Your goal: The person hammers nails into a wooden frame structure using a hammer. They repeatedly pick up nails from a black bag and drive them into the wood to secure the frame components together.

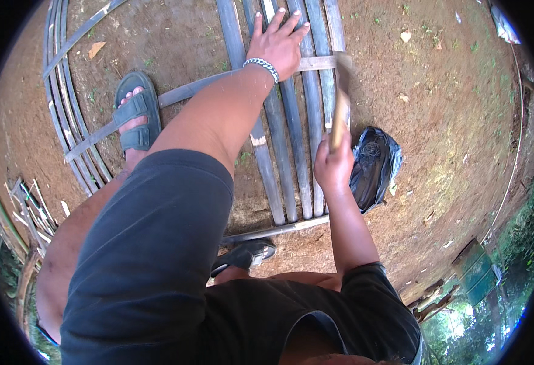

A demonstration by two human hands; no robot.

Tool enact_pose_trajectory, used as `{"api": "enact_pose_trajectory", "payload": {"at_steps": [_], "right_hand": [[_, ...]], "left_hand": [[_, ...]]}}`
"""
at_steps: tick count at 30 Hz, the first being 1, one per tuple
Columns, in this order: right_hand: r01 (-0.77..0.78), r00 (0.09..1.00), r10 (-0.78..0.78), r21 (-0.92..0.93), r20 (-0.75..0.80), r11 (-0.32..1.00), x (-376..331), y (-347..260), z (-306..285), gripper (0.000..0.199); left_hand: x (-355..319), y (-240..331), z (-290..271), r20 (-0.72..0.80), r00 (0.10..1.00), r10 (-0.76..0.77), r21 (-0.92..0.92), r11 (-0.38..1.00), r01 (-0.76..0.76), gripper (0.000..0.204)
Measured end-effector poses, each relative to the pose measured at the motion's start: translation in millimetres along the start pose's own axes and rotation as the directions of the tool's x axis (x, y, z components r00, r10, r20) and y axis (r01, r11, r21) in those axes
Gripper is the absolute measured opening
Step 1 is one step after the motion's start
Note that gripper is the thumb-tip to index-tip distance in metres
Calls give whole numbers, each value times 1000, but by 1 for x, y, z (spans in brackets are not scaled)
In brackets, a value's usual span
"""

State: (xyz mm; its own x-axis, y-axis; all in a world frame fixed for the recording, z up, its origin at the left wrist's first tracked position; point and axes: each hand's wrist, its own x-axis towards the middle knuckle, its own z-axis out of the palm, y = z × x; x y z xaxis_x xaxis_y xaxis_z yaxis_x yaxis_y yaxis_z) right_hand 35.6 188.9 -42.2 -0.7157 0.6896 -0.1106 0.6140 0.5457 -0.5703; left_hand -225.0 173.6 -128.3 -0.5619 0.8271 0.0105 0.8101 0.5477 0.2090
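1. Left hand (277,44) – top centre of the frame, palm down and fingers spread flat across the bamboo slats (291,152); it presses them, gripping nothing. A beaded bracelet (262,66) sits at the wrist.
2. Right hand (334,164) – centre right, fist clenched round the wooden handle of a blade tool (341,103). The tool stands nearly upright and is motion-blurred; its upper end is over the pale cross strip (315,62) at the slats' right edge.
3. The slats lie side by side on the bare dirt ground (449,121), running from top centre down to mid-frame. A second cross strip (279,230) lies under their lower ends.
4. A foot in a grey sandal (134,112) stands on a long strip at upper left. A dark plastic bag (373,167) lies just right of the tool hand.
5. Judgement: the step in hand looks like a chop or tap where cross strip meets slat. The next stroke calls for the left fingers to be kept apart from the blade's path, and the slats pinned firmly.
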Motion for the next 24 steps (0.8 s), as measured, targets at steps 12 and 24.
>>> {"api": "enact_pose_trajectory", "payload": {"at_steps": [12,24], "right_hand": [[-151,982,155,-45,111,987,9,8,-3,51],[-129,986,132,-32,98,991,8,-1,-1,47]], "left_hand": [[-1,2,-4,18,1000,-7,-53,999,8,56],[2,-4,-8,20,1000,-19,-24,1000,19,57]]}}
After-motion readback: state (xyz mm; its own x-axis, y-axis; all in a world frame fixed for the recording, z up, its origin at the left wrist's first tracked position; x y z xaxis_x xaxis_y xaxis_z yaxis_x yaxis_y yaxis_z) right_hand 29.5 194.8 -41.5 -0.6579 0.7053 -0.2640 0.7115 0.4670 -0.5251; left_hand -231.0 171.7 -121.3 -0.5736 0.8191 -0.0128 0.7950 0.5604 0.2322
